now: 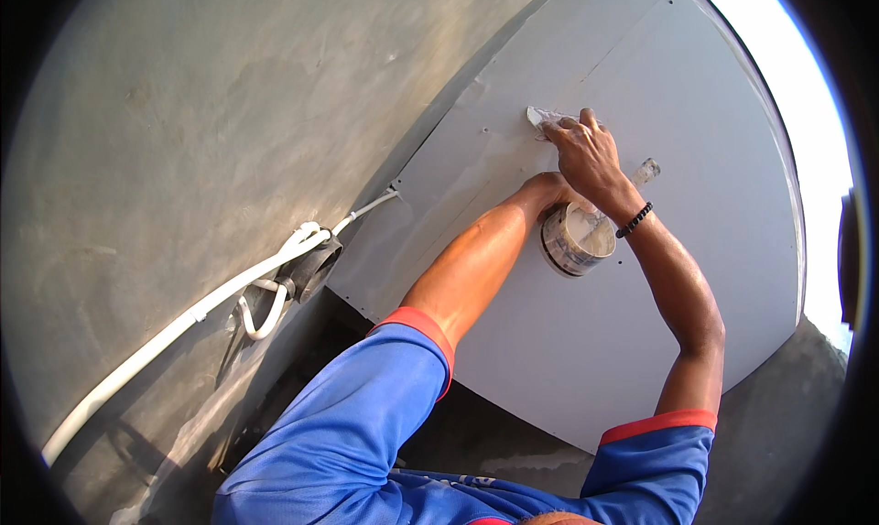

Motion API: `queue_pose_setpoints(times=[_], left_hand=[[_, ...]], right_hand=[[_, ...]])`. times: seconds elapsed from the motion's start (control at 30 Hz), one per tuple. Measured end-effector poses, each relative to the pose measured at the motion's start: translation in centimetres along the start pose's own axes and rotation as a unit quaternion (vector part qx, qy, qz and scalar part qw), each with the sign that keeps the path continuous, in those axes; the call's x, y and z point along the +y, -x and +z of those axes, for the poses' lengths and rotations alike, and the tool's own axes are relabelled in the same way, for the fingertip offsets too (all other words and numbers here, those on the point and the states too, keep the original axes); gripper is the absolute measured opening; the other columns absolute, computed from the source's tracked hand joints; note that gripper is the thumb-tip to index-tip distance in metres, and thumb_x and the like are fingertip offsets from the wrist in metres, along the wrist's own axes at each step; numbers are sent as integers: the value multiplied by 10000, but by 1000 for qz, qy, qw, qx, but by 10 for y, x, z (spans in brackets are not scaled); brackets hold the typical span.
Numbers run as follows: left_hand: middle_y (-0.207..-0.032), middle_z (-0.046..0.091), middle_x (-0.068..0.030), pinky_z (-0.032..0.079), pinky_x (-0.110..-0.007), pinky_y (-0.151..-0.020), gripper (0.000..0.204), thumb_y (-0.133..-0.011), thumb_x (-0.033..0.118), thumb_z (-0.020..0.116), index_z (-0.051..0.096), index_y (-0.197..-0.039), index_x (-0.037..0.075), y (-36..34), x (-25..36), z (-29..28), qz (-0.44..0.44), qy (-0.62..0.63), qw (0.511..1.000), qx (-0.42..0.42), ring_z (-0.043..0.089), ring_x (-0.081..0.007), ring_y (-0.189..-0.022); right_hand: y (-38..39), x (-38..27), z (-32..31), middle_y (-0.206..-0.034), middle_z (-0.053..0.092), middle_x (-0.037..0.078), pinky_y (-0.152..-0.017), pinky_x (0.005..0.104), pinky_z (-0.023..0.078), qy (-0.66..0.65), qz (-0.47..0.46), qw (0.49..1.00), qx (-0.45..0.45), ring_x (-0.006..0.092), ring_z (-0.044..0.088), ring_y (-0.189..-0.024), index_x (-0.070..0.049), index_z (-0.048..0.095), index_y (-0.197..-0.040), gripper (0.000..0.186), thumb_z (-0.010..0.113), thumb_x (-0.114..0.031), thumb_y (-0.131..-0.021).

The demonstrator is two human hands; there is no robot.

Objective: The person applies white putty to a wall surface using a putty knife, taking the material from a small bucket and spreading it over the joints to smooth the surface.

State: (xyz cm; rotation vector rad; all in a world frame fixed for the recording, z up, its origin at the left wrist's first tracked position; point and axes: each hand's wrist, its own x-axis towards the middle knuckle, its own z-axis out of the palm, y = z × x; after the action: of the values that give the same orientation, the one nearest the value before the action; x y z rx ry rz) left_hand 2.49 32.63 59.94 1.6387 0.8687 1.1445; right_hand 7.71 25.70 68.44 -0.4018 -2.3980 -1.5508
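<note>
My right hand point(586, 151) is closed around a flat putty scraper point(540, 117), its pale edge against the grey panel point(696, 113). White paste is smeared around the scraper. Lower down, my left hand point(553, 192) grips a round plastic tub point(579, 255) by its rim; my right wrist partly covers those fingers. Whitish paste coats the inside of the tub. A paste-stained tool handle point(646, 171) sticks up just beyond the tub, its lower end hidden by my right arm.
On the left rises a bare grey cement wall point(211, 104). A white cable point(156, 342) runs along it past a black round fitting point(311, 267) to the panel's edge. Small dark screw heads dot the panel. Bright light shows beyond its right edge.
</note>
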Motion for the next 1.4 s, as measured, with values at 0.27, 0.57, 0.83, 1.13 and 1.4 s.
queue_pose_setpoints(times=[0.27, 0.57, 0.83, 1.13, 1.4], left_hand=[[-1189, 605, -201, 484, -528, -848, 498, -820, 268, 688, 559, -1219, -2, 18, 12, 3, -49, 47, 998, 17, 581, -344, -1086], [-1264, 547, -252, 437, -621, -919, 591, -851, 290, 665, 483, -1289, -63, 14, 11, 10, -38, 9, 999, 10, 539, -405, -1158], [-1283, 532, -251, 422, -618, -942, 586, -864, 302, 652, 476, -1293, -57, 21, 14, 5, -38, 22, 999, -3, 514, -406, -1189], [-1215, 576, -207, 472, -538, -902, 655, -797, 314, 714, 429, -1318, 36, -30, -18, 11, 65, -57, 996, 29, 565, -307, -1115], [-1200, 594, -225, 409, -457, -976, 539, -814, 275, 692, 524, -1231, -21, 13, 11, 30, 3, 62, 998, 23, 558, -326, -1118]], right_hand=[[-3, 50, -41, -1198, 628, -56, -881, 300, 434, 3, -126, 991, 42, 170, 492, -1099, -256, 690, -1130, 402, 525, -1, -867], [40, 73, -8, -1278, 576, -85, -931, 272, 440, 68, -140, 986, -49, 138, 472, -1146, -320, 667, -1153, 468, 570, 8, -834], [7, 75, -45, -1061, 670, 46, -814, 367, 449, 60, 120, 988, 76, 239, 582, -892, -158, 650, -1150, 368, 500, 8, -858], [12, 4, 9, -844, 678, 70, -725, 378, 399, 48, 15, 998, -37, 254, 564, -829, -108, 674, -1026, 338, 537, -3, -735], [18, 17, -16, -842, 690, 64, -772, 364, 427, -82, -8, 990, -116, 218, 592, -865, -140, 685, -1108, 369, 539, 3, -801]])
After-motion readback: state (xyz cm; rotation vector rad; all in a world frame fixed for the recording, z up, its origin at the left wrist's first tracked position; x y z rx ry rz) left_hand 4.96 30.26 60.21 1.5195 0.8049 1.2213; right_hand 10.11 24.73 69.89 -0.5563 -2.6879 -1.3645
